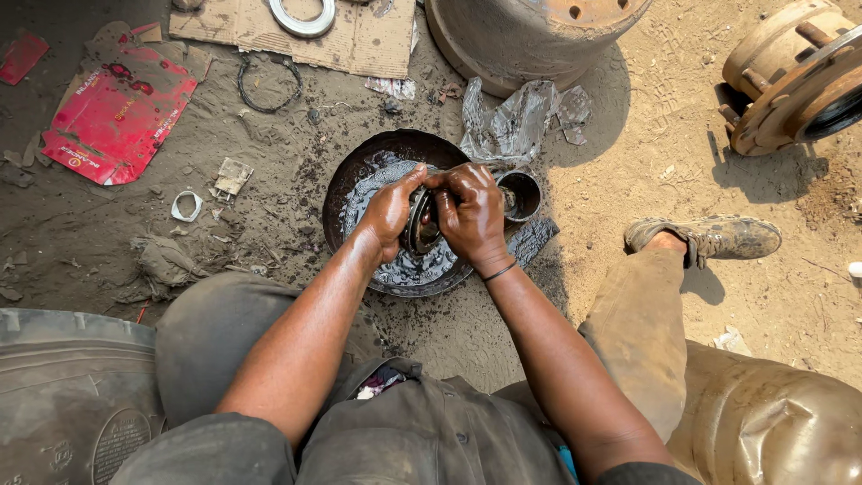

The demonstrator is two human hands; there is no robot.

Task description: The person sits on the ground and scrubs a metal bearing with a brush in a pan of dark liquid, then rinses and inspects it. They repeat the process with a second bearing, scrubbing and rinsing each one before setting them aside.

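From above, the sandy, oil-stained ground carries everything. Toward its far edge lies a sheet of cardboard with a metal ring on it, and a large steel drum-shaped part stands beside that. A wheel hub with studs sits at the far right corner. A torn red carton lies at the far left, with a thin wire circlip between it and the cardboard, and a small white ring nearer the middle. A crumpled clear plastic bag lies just behind a shallow black pan holding dark, oily liquid. A small metal cup rests at the pan's right rim. A worn tyre fills the near left corner, and a muddy shoe is planted on the right.

Both forearms reach forward from the knees and meet over the pan. The left hand and right hand are closed together around a round greasy bearing, fingers wrapped over its top edge, held on edge just above the liquid. A black band circles the right wrist.
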